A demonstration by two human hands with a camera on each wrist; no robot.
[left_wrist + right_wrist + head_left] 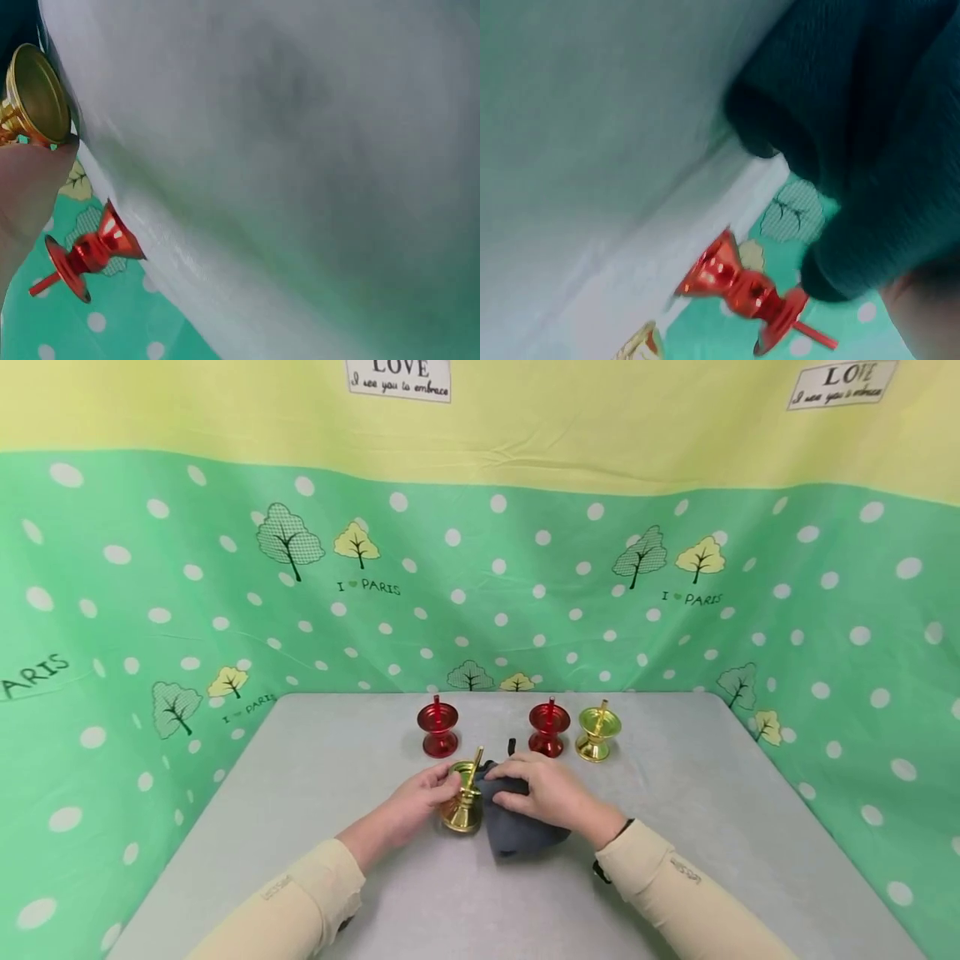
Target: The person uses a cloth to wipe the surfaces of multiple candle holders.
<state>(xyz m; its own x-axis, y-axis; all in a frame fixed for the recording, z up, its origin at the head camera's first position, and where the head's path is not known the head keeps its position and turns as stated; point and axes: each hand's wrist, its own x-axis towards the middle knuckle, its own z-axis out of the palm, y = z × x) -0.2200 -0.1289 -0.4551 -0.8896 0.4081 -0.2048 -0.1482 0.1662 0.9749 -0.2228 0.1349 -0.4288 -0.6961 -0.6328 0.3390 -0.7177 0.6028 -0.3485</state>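
My left hand (420, 797) grips a shiny gold candle holder (461, 817) by its upper cup, and a thin stick rises out of it. In the left wrist view the round foot of this gold candle holder (41, 97) faces the camera, past the thumb. A dark grey cloth (525, 831) hangs bunched beneath my right hand (551, 789), whose fingers hold it against the right side of the gold holder. Seen from the right wrist, the cloth (840, 97) covers much of the upper right and hides most of the fingers.
Behind the hands stand a red candle holder (438, 727) at the left, another red one (549, 727) at the right and a gold one (597, 733) beside it. The grey table (315, 777) ends at a green dotted curtain (495, 610).
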